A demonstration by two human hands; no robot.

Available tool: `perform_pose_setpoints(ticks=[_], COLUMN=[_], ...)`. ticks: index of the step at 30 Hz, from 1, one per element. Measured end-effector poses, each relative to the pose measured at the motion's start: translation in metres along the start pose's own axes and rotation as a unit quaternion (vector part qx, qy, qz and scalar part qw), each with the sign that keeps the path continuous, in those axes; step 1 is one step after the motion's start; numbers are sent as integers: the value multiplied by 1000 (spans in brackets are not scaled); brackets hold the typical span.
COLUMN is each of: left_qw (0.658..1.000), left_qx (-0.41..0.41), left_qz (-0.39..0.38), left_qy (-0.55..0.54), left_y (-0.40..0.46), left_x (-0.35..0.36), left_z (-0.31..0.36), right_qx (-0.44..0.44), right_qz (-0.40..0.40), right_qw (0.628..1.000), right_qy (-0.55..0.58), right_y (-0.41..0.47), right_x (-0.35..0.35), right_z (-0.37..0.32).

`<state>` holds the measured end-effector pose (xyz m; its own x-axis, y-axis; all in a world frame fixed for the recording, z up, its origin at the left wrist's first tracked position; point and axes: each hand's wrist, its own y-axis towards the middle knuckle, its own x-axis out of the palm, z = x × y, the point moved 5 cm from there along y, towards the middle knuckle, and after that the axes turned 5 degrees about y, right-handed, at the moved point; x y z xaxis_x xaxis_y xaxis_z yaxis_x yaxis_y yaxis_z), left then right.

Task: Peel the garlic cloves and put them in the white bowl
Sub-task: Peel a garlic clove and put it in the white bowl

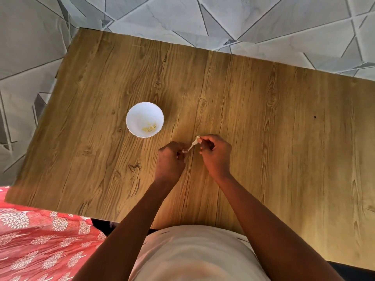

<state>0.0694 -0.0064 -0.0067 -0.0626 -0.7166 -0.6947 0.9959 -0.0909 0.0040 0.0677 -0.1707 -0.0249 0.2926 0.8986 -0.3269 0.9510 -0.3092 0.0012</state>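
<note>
A person stands at a wood-grain surface [243, 98] set on a grey tiled floor [223, 21], with a red patterned cloth [40, 240] lying at the near left corner. Both forearms reach in over the near edge, bringing the work close under the eyes. The left hand [169, 159] is curled tight, its fingertips pinching the loose end of a strip of papery skin [189, 148]; the right hand [215, 153] is likewise closed, thumb and forefinger nipping a garlic clove [196, 139] at its tip. The skin runs taut between the two hands, just above the wood, which suggests they are drawing apart to strip the clove bare. A white bowl [135, 110] with a scalloped rim sits just beyond and to the left of the left hand, near enough for an easy drop. A few pale peeled cloves [149, 127] already lie in its bottom. Whether other unpeeled cloves wait anywhere cannot be told; none shows on the wood. The clove in hand appears mid-peel, not yet ready for the bowl.
</note>
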Motion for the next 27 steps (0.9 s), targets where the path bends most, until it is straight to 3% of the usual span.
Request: perform_pose_setpoints(ticks=[19, 24, 27], left_qw=[999, 983, 986], left_qx=[17, -103, -88], left_qz=[2, -62, -62], left_qy=[-50, -137, -131], left_y=[2, -3, -3], left_x=[5, 16, 14], left_z=[2, -11, -13], right_qx=[-27, -112, -93], right_qz=[-107, -113, -106], right_qw=[993, 984, 986], right_qy=[-26, -83, -93], right_y=[-8, -10, -12], right_x=[1, 2, 4], right_z=[-10, -18, -18])
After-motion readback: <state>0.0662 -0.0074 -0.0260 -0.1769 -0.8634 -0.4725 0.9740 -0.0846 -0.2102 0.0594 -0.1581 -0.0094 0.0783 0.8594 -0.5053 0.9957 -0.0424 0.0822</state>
